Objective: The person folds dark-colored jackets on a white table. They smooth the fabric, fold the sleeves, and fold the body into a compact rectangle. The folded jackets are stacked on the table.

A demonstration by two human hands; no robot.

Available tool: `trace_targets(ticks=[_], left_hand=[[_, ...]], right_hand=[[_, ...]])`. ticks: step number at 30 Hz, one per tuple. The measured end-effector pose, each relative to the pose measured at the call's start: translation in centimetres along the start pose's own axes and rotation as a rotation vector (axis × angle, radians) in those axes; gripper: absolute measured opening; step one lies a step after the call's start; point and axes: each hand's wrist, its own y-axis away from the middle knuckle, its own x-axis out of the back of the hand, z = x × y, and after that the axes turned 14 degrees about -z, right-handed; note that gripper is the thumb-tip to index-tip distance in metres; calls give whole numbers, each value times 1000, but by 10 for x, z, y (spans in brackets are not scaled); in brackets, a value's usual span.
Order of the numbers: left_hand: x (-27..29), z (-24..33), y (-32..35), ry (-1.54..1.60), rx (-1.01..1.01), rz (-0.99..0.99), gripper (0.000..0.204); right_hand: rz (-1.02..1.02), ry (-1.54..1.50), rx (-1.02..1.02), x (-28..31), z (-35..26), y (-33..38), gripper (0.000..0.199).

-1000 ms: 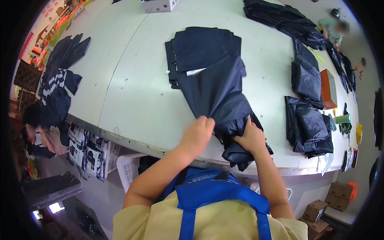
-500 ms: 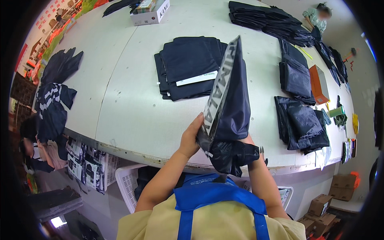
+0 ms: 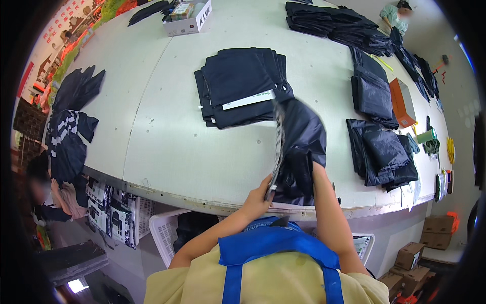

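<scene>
A plastic bag (image 3: 278, 152) with a white printed strip hangs over the table's near edge, seen almost edge-on. Next to it, and partly inside as far as I can tell, is a bunched dark shiny garment (image 3: 304, 129). My left hand (image 3: 257, 203) pinches the bag's lower edge, fingers closed. My right hand (image 3: 319, 171) reaches into the garment's right side; its fingers are hidden by the dark cloth. Just beyond lies a stack of folded dark garments (image 3: 238, 76), with a white card (image 3: 248, 100) on it.
More dark folded garments (image 3: 379, 154) lie at right beside an orange box (image 3: 402, 104) and a green thread spool (image 3: 426, 136). A white carton (image 3: 187, 23) stands at the far side. White baskets (image 3: 164, 233) sit below the table edge. Other people are at far right and left.
The bag and garment have come down from standing tall to a lower, bunched shape. My left hand has moved down and right; my right hand has come up slightly.
</scene>
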Motion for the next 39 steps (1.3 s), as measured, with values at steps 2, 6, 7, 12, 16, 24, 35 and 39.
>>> trace_targets(ticks=[2,6,7,12,16,24,35,39], left_hand=[[5,-15,6,54,-29,-95,65],[30,-70,14,552,38,-470,50],[33,-77,15,865,45,-504,46],[8,-70,-17,1239,354,-89,47],[0,-28,-31,1064,263,-192,56],[-9,3,-49,1072,213,-103,90],[-12,7,-67,1078,124,-78,102],[-17,5,-61,1132,204,-110,102]], right_hand=[[80,370,67,-6,2,-2,64],[234,822,204,-26,3,21,66],[276,888,228,-29,2,24,66],[193,713,169,-31,18,19,70],[137,818,270,-21,28,15,67],[-268,351,295,13,55,2,66],[-289,584,192,8,51,-13,68],[-173,744,156,-20,51,-21,66]])
